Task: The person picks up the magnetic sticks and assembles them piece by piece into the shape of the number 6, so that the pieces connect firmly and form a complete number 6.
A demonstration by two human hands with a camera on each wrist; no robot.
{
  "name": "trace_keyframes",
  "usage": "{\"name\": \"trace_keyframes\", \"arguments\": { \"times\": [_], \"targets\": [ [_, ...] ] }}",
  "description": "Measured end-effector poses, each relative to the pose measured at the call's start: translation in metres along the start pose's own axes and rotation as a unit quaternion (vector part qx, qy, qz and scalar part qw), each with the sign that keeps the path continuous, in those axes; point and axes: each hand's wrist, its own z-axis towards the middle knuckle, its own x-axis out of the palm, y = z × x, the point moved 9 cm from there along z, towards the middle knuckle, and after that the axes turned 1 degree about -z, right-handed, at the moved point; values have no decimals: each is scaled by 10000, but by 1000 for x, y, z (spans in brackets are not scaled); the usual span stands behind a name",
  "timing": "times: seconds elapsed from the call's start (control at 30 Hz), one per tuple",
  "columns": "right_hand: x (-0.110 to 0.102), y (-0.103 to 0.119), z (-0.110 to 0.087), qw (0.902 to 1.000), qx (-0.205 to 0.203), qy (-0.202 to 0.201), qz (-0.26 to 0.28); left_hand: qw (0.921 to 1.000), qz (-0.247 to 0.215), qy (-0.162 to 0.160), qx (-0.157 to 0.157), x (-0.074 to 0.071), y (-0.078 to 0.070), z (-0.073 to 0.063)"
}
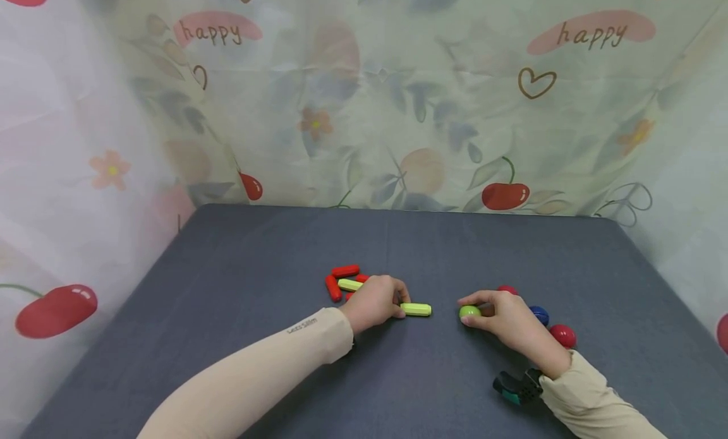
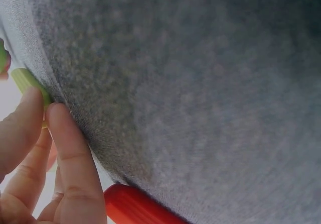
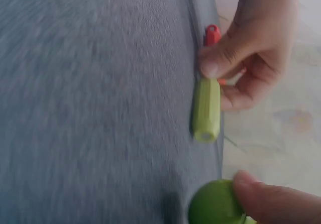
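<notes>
My left hand (image 1: 376, 301) pinches the near end of a yellow-green hexagonal stick (image 1: 418, 309) between thumb and fingers. Its free end points right, along the table. In the left wrist view, part of that stick (image 2: 29, 83) shows past the fingertips. Across a short gap, my right hand (image 1: 512, 318) grips a small green ball (image 1: 469, 311) with thumb and fingers. The right wrist view shows the ball (image 3: 215, 204) low in the frame, the stick (image 3: 206, 108) beyond it. Whether the ball touches the table cannot be told.
Several red sticks (image 1: 333, 288) and another yellow-green stick (image 1: 349, 285) lie by my left hand, partly hidden. Around my right hand are a blue ball (image 1: 539, 315), a red ball (image 1: 562, 336) and a partly covered red ball (image 1: 508, 289). A grey cloth covers the table (image 1: 273, 249); printed curtains surround it.
</notes>
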Motion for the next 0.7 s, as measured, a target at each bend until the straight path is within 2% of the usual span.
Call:
{"name": "trace_keyframes", "arguments": {
  "times": [0.3, 0.7],
  "targets": [
    [14, 16, 14, 9984, -332, -257, 371, 9999, 73, 26, -142, 1, -1, 0],
    [26, 22, 19, 9979, -418, -142, 479, 9999, -100, -13, -105, -1, 0, -1]
  ]
}}
